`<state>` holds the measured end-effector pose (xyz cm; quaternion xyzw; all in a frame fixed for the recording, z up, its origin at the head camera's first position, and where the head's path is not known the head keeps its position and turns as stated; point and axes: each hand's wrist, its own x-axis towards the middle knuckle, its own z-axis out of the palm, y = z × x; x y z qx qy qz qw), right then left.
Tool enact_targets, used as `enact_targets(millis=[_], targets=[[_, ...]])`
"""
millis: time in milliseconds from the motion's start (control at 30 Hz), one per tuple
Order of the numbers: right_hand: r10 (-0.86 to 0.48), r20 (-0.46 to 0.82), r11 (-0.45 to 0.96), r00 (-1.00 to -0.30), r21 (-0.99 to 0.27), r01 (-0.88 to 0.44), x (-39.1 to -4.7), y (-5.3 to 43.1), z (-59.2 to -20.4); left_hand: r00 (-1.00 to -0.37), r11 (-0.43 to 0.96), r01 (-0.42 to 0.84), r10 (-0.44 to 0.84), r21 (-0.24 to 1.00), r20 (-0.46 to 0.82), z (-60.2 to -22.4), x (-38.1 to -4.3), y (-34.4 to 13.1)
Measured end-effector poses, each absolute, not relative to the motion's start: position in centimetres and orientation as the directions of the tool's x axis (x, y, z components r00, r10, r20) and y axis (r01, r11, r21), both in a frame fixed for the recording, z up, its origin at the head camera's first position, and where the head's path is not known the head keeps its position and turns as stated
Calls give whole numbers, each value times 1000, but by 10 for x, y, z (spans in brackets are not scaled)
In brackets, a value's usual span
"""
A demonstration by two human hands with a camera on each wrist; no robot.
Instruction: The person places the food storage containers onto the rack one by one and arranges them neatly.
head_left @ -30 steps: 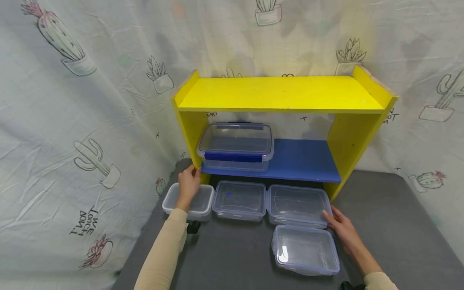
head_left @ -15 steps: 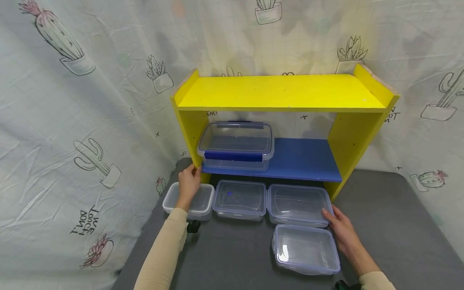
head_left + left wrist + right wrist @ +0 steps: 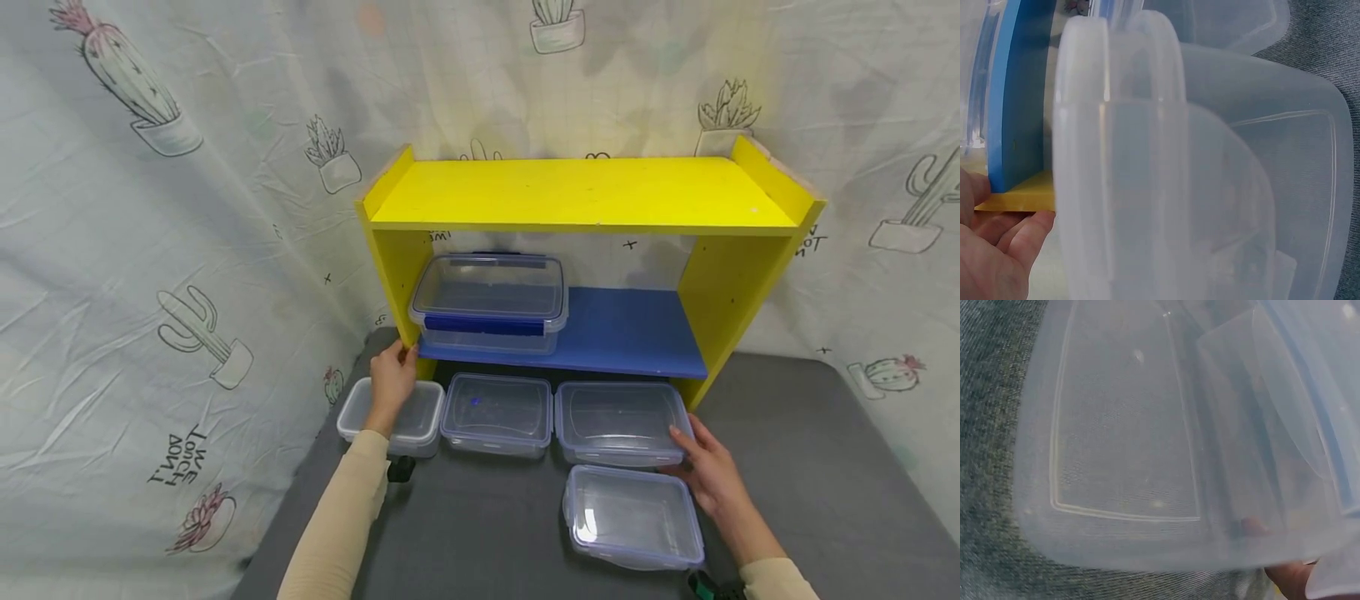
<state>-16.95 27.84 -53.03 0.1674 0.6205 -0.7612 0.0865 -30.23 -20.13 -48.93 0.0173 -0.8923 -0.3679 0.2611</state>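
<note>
A yellow shelf unit [image 3: 585, 192] with a blue lower board [image 3: 630, 329] stands at the back. My left hand [image 3: 392, 379] grips the foot of its left side panel [image 3: 1025, 192], thumb on one face and fingers on the other in the left wrist view. My right hand [image 3: 712, 471] holds the right end of a clear food container [image 3: 618, 421], thumb at the lid's edge and fingers lower down. In the right wrist view a clear container [image 3: 1122, 444] hides most of the hand, leaving some fingers [image 3: 1291, 578] visible.
A larger food container with blue clips [image 3: 487, 287] sits on the blue board's left part. A white-lidded container [image 3: 416, 417] and a clear one [image 3: 497, 412] line up left of the held one. Another [image 3: 633, 517] lies in front, on the grey cloth [image 3: 465, 533].
The right end of the held container has shifted slightly back and right, and my right hand's fingers now show at its front corner. My left hand stays in place on the panel.
</note>
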Motion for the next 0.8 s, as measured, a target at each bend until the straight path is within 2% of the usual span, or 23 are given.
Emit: enact_targets(millis=[167,333,600,800], targets=[[66,-373,-204,-926,-913,353,-169,279,-532,-872,728,154,-218,669,438,-487,-301,-201],[51,-354,-255,-934,-908,331,-166,279,-531,-872,730,151,-220,667,438,-489,-300,-201],[-20,-245,-399,-969,-887,232,-160,282,-529,-865,730,164,-217,663,453,-490,-301,-201],[-53,-194,-427,-980,-882,197,-156,284,-523,-864,727,159,-224,668,450,-489,-301,-200]])
